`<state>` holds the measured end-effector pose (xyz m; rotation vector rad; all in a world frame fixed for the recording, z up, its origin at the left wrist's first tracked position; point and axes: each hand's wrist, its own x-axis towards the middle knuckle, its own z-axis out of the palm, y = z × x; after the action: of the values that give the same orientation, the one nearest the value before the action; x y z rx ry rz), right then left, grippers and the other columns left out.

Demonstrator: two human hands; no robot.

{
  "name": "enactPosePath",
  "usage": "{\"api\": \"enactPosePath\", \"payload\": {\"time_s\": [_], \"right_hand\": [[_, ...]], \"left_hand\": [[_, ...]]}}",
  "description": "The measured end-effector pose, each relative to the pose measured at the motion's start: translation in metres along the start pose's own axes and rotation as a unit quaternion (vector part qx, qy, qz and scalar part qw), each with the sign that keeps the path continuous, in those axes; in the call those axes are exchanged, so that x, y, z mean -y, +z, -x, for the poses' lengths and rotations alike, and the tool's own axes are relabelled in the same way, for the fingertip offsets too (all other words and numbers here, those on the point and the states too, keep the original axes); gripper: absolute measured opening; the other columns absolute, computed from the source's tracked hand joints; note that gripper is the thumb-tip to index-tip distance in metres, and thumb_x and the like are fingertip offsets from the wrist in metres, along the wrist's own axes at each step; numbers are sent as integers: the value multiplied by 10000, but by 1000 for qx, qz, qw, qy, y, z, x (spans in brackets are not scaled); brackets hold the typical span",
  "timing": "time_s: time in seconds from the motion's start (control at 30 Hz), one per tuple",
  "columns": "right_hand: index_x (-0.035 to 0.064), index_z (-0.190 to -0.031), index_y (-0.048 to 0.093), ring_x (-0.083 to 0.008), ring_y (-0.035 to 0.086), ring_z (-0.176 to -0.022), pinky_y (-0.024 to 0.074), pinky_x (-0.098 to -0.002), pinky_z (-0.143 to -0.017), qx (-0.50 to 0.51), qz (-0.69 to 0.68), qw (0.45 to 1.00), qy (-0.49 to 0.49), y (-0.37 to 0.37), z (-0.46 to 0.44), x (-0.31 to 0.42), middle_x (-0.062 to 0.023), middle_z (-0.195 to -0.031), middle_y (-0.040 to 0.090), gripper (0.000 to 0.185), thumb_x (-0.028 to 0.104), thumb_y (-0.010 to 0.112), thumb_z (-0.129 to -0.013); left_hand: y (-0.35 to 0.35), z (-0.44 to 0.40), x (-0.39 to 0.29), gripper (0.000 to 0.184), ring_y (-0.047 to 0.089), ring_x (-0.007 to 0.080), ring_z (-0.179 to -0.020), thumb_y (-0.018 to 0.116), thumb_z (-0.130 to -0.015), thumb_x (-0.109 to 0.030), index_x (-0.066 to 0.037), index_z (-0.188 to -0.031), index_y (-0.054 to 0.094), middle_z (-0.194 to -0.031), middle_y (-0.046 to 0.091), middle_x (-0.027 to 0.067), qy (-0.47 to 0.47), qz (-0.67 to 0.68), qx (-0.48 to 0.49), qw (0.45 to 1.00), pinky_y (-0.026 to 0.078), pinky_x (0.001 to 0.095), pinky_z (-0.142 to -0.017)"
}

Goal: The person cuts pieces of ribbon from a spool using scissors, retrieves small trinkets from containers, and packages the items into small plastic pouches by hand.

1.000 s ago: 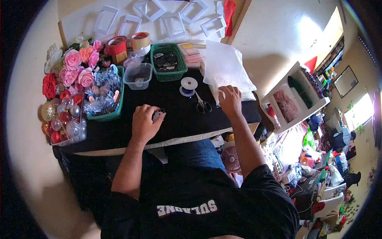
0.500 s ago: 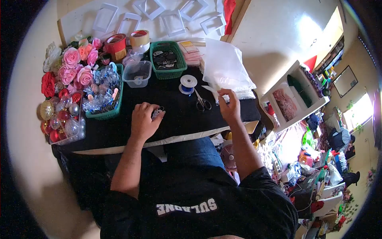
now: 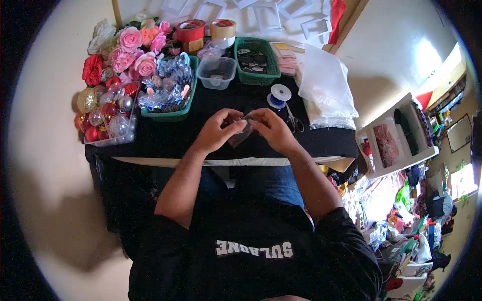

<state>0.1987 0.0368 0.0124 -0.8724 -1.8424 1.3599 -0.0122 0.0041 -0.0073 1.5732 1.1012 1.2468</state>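
My left hand [image 3: 220,131] and my right hand [image 3: 274,130] meet above the black-covered table, fingertips pinched together. Between them hangs a small clear plastic bag [image 3: 239,139], partly hidden by the fingers. Any small item at the fingertips is too covered to make out. Just right of my right hand lie scissors [image 3: 296,122], with a white spool of blue ribbon [image 3: 279,95] behind them. A stack of clear plastic bags [image 3: 327,85] lies farther right.
At the left stand a box of baubles [image 3: 131,131], artificial roses [image 3: 131,40] and a green basket of wrapped pieces [image 3: 173,115]. Behind are a clear tub [image 3: 217,75], a green basket of dark pieces [image 3: 258,76] and tape rolls [image 3: 191,35]. White frames [image 3: 266,19] lie farthest back.
My right hand has moved left from beside the stack of plastic bags to meet my left hand. A clear plastic bag now shows between them. The view has shifted.
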Motion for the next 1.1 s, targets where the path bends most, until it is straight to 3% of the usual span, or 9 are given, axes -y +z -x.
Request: {"api": "enactPosePath", "payload": {"time_s": [0.1,0.17,0.23,0.3,0.37,0.57,0.8,0.9,1.1], "right_hand": [[10,-1208,525,-151,577,-948,474,-308,-863,12,14,1000,-5,11,-22,-7,-82,-1034,606,283,185,567,-989],[5,-1186,533,-149,577,-916,471,-297,-836,-12,21,999,-36,20,-30,-6,-68,-984,606,272,201,551,-999],[9,-1131,567,-157,572,-884,464,-291,-806,-103,-11,995,-12,22,-39,-22,-70,-915,606,248,218,543,-1000],[27,-1059,601,-216,581,-854,468,-346,-781,-132,97,986,-1,21,-41,-34,-89,-883,618,209,215,560,-977],[52,-980,610,-287,583,-829,461,-414,-757,-185,332,920,-101,23,-37,-36,-109,-881,626,212,250,630,-907],[85,-928,617,-263,556,-920,417,-402,-789,-149,488,854,-97,43,-25,-8,-69,-924,592,322,349,729,-781],[108,-962,616,-257,533,-969,393,-400,-836,-108,450,885,-47,38,-33,-17,-51,-959,570,354,413,708,-806],[110,-976,611,-255,523,-988,385,-396,-854,-164,455,874,-54,40,-31,-16,-53,-986,559,371,437,692,-822],[104,-1041,596,-265,521,-995,385,-395,-868,-126,507,850,-57,41,-25,-5,-61,-1001,558,372,395,701,-834]], "left_hand": [[-4,-4,7,265,608,106,-825,677,-918,-257,-45,-1069,629,-912,642,39,-67,33,26,997,488,272,-726],[-7,-4,1,212,590,98,-822,636,-940,-243,-45,-1016,636,-877,629,5,-86,66,-34,994,464,248,-752],[-7,-3,2,209,564,83,-800,632,-942,-248,-47,-999,645,-874,624,-2,-72,97,-68,990,449,240,-715],[-9,-4,1,215,563,81,-798,628,-945,-256,-48,-991,650,-871,620,-13,-71,107,-115,985,445,233,-715],[-8,-4,6,224,555,76,-781,624,-950,-269,-51,-987,655,-858,612,-20,-59,116,-125,984,443,233,-707],[-2,-6,20,282,502,34,-687,588,-975,-337,-67,-977,671,-804,576,-56,-47,157,-152,975,413,206,-616],[-2,-7,19,332,455,9,-621,529,-1003,-373,-73,-976,671,-751,529,-82,-51,125,-155,979,363,172,-540],[-3,-9,22,347,497,33,-645,509,-1015,-358,-55,-966,671,-755,569,-45,-54,114,-154,980,407,199,-583],[0,-7,8,364,483,30,-606,496,-1019,-370,-54,-951,664,-736,559,-42,-56,77,-152,984,388,194,-557]]}}
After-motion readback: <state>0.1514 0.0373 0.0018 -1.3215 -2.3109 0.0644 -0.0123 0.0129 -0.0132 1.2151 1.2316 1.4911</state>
